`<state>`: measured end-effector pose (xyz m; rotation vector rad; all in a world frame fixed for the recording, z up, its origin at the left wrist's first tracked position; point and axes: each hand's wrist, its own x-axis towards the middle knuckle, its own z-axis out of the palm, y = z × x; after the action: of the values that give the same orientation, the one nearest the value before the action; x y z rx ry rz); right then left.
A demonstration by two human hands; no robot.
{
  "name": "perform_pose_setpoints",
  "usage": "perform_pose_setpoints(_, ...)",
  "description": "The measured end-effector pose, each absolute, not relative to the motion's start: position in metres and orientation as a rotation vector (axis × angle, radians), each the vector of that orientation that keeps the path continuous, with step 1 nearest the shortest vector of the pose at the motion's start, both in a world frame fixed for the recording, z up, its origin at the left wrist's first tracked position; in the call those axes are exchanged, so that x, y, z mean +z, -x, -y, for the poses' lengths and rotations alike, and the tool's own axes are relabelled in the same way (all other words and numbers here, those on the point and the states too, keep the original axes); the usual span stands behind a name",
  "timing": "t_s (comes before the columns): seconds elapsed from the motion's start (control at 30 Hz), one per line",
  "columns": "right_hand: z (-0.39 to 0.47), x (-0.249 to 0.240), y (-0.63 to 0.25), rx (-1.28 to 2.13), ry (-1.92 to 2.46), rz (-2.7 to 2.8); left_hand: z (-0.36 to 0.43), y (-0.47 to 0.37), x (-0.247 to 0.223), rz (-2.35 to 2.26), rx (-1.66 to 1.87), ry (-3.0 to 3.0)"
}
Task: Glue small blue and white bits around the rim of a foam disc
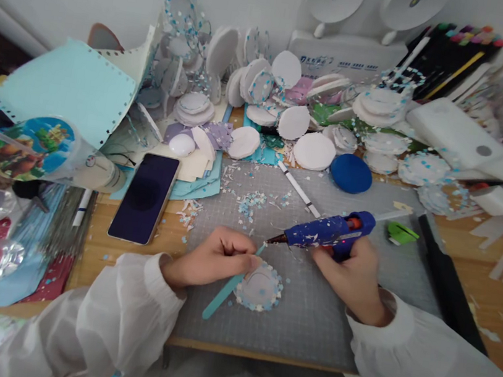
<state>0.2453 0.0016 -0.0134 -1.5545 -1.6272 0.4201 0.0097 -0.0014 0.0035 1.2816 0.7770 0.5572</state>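
The left arm reached in from the lower left, and the right arm reached in from the lower right. Both were in loose, pale sleeves that stopped at the wrists (the cuffs looked gathered there). The left hand leaned to the right, with its back partly up. Its fingers were curled in, and its thumb and first finger pinched near the tips. The right hand leaned up and to the left, bent in a grip, with some of its fingers hidden. The two hands were apart.
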Motion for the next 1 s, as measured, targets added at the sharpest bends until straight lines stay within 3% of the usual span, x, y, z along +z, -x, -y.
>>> perform_pose_setpoints(1.0,-0.0013,-0.0077,-0.2450,0.357,1.569,1.624,0.0007,-0.0090,0.0039,-0.817,0.536,-1.295)
